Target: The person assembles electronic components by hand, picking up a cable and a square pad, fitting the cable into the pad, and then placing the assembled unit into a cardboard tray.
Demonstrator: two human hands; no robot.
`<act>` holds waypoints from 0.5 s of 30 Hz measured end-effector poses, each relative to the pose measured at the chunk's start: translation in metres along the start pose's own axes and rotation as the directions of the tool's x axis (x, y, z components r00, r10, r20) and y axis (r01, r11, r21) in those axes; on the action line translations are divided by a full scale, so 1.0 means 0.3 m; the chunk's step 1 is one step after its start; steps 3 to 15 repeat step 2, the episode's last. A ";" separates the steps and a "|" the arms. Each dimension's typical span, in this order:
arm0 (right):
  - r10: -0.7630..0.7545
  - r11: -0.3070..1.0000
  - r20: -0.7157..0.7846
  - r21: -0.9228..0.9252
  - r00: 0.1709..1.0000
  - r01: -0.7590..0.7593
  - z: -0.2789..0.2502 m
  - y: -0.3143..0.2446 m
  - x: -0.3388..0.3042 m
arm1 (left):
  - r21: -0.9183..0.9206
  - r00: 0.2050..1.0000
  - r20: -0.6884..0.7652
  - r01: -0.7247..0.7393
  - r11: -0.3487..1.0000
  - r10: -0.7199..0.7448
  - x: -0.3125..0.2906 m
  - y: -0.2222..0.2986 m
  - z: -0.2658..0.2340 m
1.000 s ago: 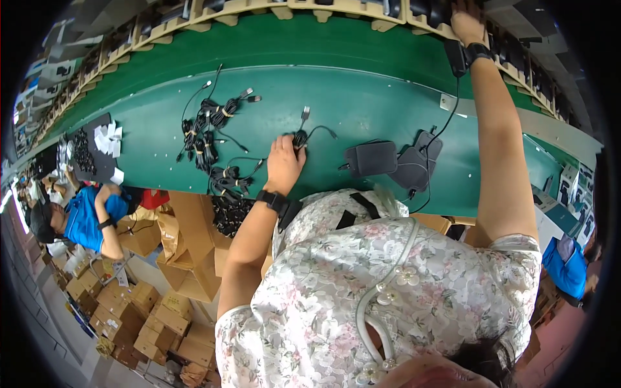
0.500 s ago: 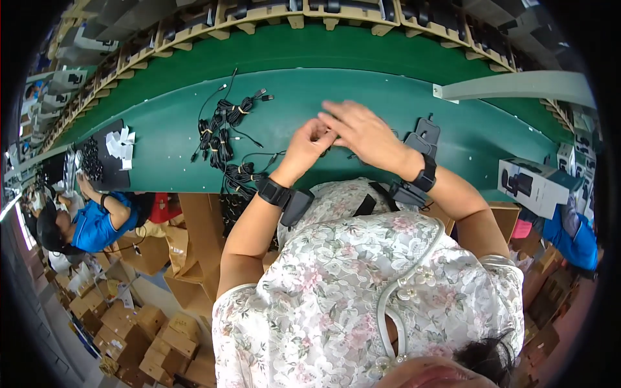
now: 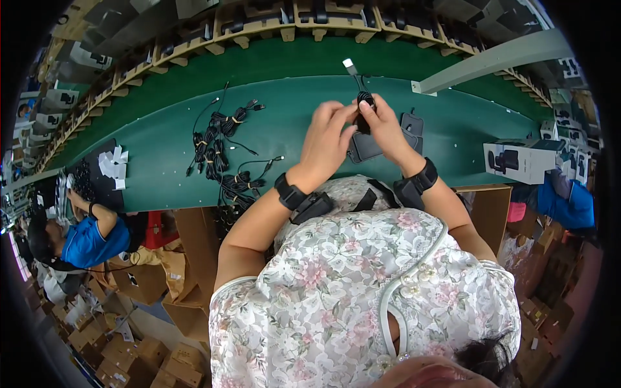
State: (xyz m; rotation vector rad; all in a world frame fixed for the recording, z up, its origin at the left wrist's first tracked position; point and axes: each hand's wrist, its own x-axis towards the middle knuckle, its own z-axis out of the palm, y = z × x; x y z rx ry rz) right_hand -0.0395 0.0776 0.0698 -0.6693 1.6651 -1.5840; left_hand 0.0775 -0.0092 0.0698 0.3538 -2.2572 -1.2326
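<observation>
A coiled black USB cable (image 3: 366, 98) is held up over the green bench, its pale plug (image 3: 349, 66) pointing away from me. My right hand (image 3: 389, 131) is closed around the coil, thumb across its front. From the left, my left hand (image 3: 325, 139) meets the same coil with curled fingers and thumb; its fingertips are partly hidden there. Beneath the hands lie flat dark grey pads (image 3: 369, 148), partly covered by my right hand. To the left rests a group of bundled black cables (image 3: 208, 153), some tied with tan bands.
A white box with a product picture (image 3: 527, 161) stands at the right end of the bench. A grey metal arm (image 3: 491, 61) crosses the far right. Wooden racks (image 3: 336, 19) line the back. A co-worker in blue (image 3: 97, 239) works at the left; another blue sleeve shows at right.
Both hands have moved right and come together on the coiled cable, now lifted into plain view. The right hand has turned from flat fingers to a grip. The view has shifted slightly.
</observation>
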 end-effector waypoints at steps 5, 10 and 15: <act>0.207 0.966 0.140 -0.184 0.968 -0.180 -0.069 -0.019 0.021 | 0.406 0.986 0.016 -0.161 0.900 0.169 0.026 0.025 -0.080; 0.207 0.966 0.140 -0.184 0.968 -0.180 -0.069 -0.019 0.021 | 0.406 0.986 0.016 -0.161 0.900 0.169 0.026 0.025 -0.080; 0.207 0.966 0.140 -0.184 0.968 -0.180 -0.069 -0.019 0.021 | 0.406 0.986 0.016 -0.161 0.900 0.169 0.026 0.025 -0.080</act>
